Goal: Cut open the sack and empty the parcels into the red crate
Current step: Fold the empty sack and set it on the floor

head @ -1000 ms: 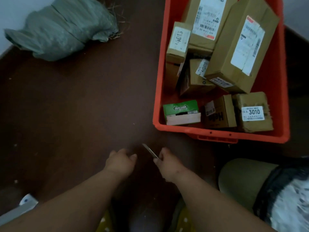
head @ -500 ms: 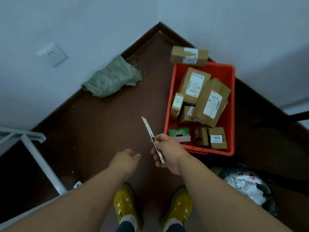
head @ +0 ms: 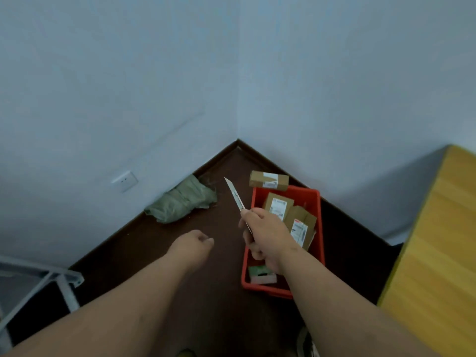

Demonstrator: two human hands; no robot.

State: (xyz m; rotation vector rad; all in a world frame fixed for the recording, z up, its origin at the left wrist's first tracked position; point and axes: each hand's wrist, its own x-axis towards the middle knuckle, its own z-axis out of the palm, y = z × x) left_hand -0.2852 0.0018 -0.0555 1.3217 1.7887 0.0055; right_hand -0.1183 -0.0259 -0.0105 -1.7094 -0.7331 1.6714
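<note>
A crumpled grey-green sack [head: 181, 202] lies flat on the dark floor against the left wall near the corner. The red crate [head: 318, 222] stands to its right and holds several cardboard parcels [head: 278, 206], partly hidden behind my right hand. One more cardboard parcel [head: 268, 180] lies on the floor behind the crate. My right hand [head: 265, 237] is shut on a utility knife [head: 234, 194], its blade pointing up and away. My left hand [head: 194, 247] hangs loosely curled and holds nothing, left of the crate.
Two pale walls meet in a corner behind the crate. A wall socket [head: 125, 180] sits on the left wall. A white metal frame [head: 60, 282] stands at the lower left. A yellow wooden tabletop [head: 435, 256] fills the right edge.
My view has risen far from the floor, so the crate and sack look small and distant. My right hand has lifted the knife up in front of the crate.
</note>
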